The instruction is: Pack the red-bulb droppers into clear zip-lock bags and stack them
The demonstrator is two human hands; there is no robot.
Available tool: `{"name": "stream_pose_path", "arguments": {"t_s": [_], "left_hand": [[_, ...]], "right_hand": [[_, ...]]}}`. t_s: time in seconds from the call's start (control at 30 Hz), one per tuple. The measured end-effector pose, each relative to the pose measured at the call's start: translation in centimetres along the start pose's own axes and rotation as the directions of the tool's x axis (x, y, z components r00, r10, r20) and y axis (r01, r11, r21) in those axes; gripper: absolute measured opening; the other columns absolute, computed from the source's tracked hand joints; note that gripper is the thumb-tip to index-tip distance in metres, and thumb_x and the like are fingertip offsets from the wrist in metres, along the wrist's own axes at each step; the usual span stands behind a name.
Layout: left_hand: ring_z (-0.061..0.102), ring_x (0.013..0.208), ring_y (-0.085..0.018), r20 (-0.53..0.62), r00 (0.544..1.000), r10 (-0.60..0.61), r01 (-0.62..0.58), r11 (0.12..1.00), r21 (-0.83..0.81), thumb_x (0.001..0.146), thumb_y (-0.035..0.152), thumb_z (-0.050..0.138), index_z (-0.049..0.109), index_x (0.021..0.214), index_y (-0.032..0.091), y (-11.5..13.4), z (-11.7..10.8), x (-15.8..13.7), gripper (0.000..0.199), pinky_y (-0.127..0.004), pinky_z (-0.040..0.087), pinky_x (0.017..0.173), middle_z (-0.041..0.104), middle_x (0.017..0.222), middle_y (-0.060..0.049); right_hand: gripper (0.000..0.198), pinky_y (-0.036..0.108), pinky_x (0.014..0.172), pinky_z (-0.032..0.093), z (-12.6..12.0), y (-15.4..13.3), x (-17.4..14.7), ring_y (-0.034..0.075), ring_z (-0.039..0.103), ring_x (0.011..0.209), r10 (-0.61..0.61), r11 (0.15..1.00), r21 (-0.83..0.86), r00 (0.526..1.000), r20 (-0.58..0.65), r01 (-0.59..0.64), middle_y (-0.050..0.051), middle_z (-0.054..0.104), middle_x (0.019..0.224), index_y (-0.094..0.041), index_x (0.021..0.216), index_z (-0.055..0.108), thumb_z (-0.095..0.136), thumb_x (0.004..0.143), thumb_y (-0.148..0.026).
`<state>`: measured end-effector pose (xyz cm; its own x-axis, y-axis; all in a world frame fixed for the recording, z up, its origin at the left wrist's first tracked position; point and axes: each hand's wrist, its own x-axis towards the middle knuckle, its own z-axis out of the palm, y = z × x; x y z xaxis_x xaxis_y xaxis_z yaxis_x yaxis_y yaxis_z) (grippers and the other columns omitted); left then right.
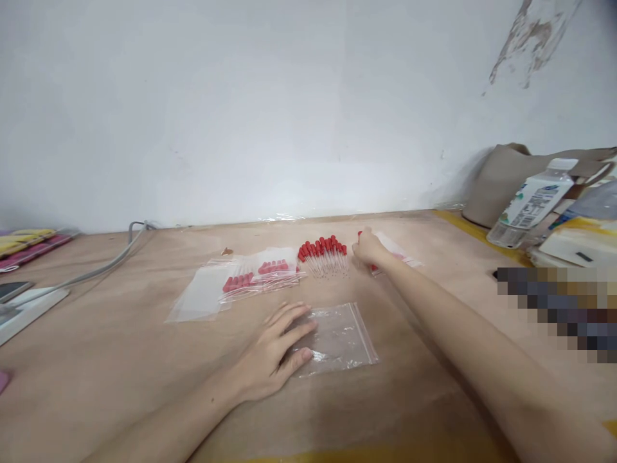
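Note:
My left hand (284, 350) lies with fingers spread on the left part of a clear zip bag (337, 337), which is flat on the table with its zip edge to the right. Farther off, my right hand (369, 247) is closed, with a bit of red showing at its fingers that looks like a dropper bulb. Just left of it lies a pile of glass droppers (322, 254) with red rubber bulbs. Behind and under the right hand is another bag (393, 244) with some red in it; the hand hides part of it.
To the left, overlapping zip bags (197, 292) lie near filled bags of droppers (255, 276). A grey cable (106, 267) runs to a white object and a phone at far left. On the right stand a tilted plastic bottle (535, 202) and a beige bag (491, 183). A wall rises behind.

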<state>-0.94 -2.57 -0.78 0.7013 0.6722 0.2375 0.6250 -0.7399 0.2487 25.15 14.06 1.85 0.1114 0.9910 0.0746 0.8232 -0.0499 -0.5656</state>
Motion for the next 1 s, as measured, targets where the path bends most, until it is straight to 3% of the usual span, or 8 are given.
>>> {"name": "stream_pose_path", "arguments": {"t_s": [0.07, 0.13, 0.2, 0.27, 0.4, 0.57, 0.8, 1.0], "left_hand": [[0.036, 0.125, -0.026, -0.025, 1.0, -0.004, 0.003, 1.0, -0.031, 0.09, 0.036, 0.045, 0.049, 0.125, 0.023, 0.1, 0.1, 0.0, 0.038, -0.045, 0.032, 0.103, 0.043, 0.133, -0.008], [0.041, 0.121, -0.026, -0.006, 1.0, 0.003, -0.003, 0.998, -0.061, 0.088, 0.037, 0.048, 0.051, 0.124, 0.024, 0.0, 0.2, 0.1, 0.038, -0.044, 0.036, 0.1, 0.046, 0.13, -0.008], [0.042, 0.121, -0.025, 0.016, 1.0, 0.009, -0.008, 0.997, -0.078, 0.089, 0.036, 0.047, 0.049, 0.126, 0.025, 0.0, 0.2, 0.4, 0.039, -0.044, 0.035, 0.101, 0.046, 0.132, -0.007], [0.041, 0.122, -0.025, 0.032, 0.999, 0.006, -0.003, 0.997, -0.076, 0.091, 0.035, 0.044, 0.046, 0.129, 0.027, 0.0, 0.2, 0.6, 0.039, -0.045, 0.034, 0.102, 0.044, 0.134, -0.006], [0.038, 0.125, -0.025, 0.07, 0.998, -0.008, 0.012, 0.998, -0.054, 0.092, 0.037, 0.043, 0.044, 0.131, 0.027, 0.2, 0.0, 0.8, 0.04, -0.045, 0.034, 0.102, 0.042, 0.136, -0.005], [0.038, 0.125, -0.025, 0.092, 0.996, -0.015, 0.018, 0.999, -0.039, 0.092, 0.038, 0.042, 0.042, 0.132, 0.027, 0.3, -0.2, 0.9, 0.042, -0.045, 0.034, 0.102, 0.041, 0.137, -0.005], [0.037, 0.125, -0.025, 0.08, 0.997, -0.008, 0.011, 0.999, -0.037, 0.091, 0.039, 0.044, 0.042, 0.132, 0.028, 0.1, 0.0, 0.7, 0.042, -0.045, 0.033, 0.102, 0.04, 0.138, -0.004], [0.035, 0.127, -0.024, 0.083, 0.995, -0.059, 0.064, 0.996, -0.06, 0.091, 0.041, 0.042, 0.03, 0.137, 0.026, 0.2, 0.0, 0.9, 0.05, -0.044, 0.031, 0.104, 0.038, 0.139, -0.004]], "right_hand": [[0.066, 0.027, 0.054, 0.046, -0.9, 1.0, -2.1, 0.017, 0.059, 0.059, -0.022, 0.989, 0.145, 1.0, -0.021, 0.024, 0.007, 0.06, 0.071, -0.005, 0.134, 0.013, 0.045, 0.078, -0.018], [0.071, 0.025, 0.047, 0.045, -1.2, 2.3, -4.9, 0.014, 0.054, 0.048, -0.049, 0.894, 0.444, 0.998, -0.026, 0.055, -0.003, 0.053, 0.06, -0.011, 0.137, 0.004, 0.043, 0.077, -0.017], [0.073, 0.025, 0.044, 0.046, -1.0, 3.6, -7.9, 0.013, 0.052, 0.046, -0.046, 0.738, 0.672, 0.998, -0.043, 0.063, -0.006, 0.048, 0.058, -0.015, 0.136, 0.007, 0.047, 0.075, -0.02], [0.074, 0.025, 0.042, 0.047, -0.4, 4.7, -10.4, 0.012, 0.052, 0.046, -0.021, 0.646, 0.761, 0.998, -0.057, 0.057, -0.007, 0.046, 0.058, -0.018, 0.134, 0.013, 0.053, 0.072, -0.024], [0.08, 0.028, 0.044, 0.05, 0.7, 5.6, -12.7, 0.013, 0.054, 0.048, 0.004, 0.568, 0.818, 0.994, -0.108, 0.087, -0.006, 0.048, 0.063, -0.019, 0.132, 0.016, 0.062, 0.068, -0.032], [0.081, 0.028, 0.046, 0.051, 1.4, 5.6, -12.5, 0.012, 0.055, 0.048, -0.028, 0.522, 0.849, 0.996, -0.083, 0.086, -0.007, 0.048, 0.063, -0.02, 0.129, 0.019, 0.066, 0.066, -0.038], [0.077, 0.028, 0.048, 0.053, 1.2, 5.3, -12.8, 0.012, 0.055, 0.051, 0.034, 0.464, 0.883, 0.995, -0.096, 0.07, -0.007, 0.049, 0.064, -0.023, 0.121, 0.024, 0.07, 0.062, -0.039], [0.046, 0.036, 0.068, 0.053, 1.2, 5.2, -13.2, 0.015, 0.064, 0.066, -0.067, 0.33, 0.941, 0.993, 0.095, -0.068, -0.003, 0.059, 0.074, -0.025, 0.098, 0.034, 0.064, 0.07, -0.046]]}}
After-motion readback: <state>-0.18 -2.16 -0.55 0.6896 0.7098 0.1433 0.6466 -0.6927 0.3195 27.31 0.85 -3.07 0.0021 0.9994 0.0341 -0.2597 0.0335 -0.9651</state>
